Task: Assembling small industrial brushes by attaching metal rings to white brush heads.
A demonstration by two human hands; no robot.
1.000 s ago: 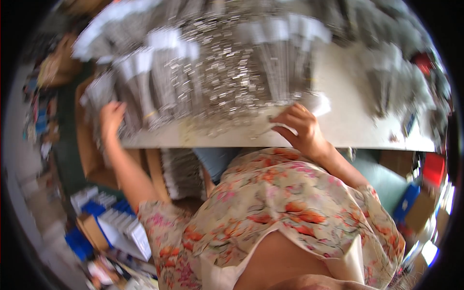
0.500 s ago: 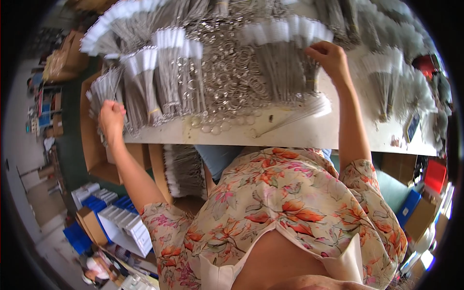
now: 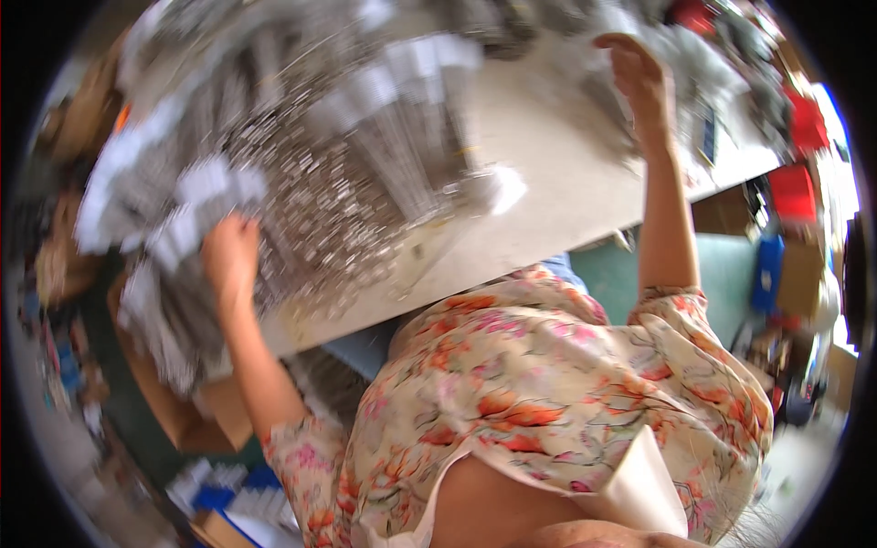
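Observation:
Blurred by motion, my left hand [image 3: 230, 260] is closed over bundles of thin wire-handled brushes [image 3: 208, 187] with white bristle ends at the left of the table. Whatever its curled fingers hold is hidden. My right hand [image 3: 642, 91] is raised with fingers apart and bent, holding nothing that I can see, near grey-looking brush bundles [image 3: 589, 68] on the right. Between the hands lies a heap of shiny metal rings [image 3: 311, 173], with a row of upright brush bundles [image 3: 402, 119] beside it. A few loose brushes [image 3: 498, 189] lie at the row's near end.
The white table [image 3: 539, 173] runs slantwise, its front edge close to my body. An open cardboard box [image 3: 215, 411] stands below its left end. Red bins [image 3: 793, 194], a blue bin [image 3: 767, 272] and cartons are at the right.
The view has swung, so the table now slants. My right hand has left the bristle ends of the middle row and moved toward the right bundles. My left hand is still among the left bundles.

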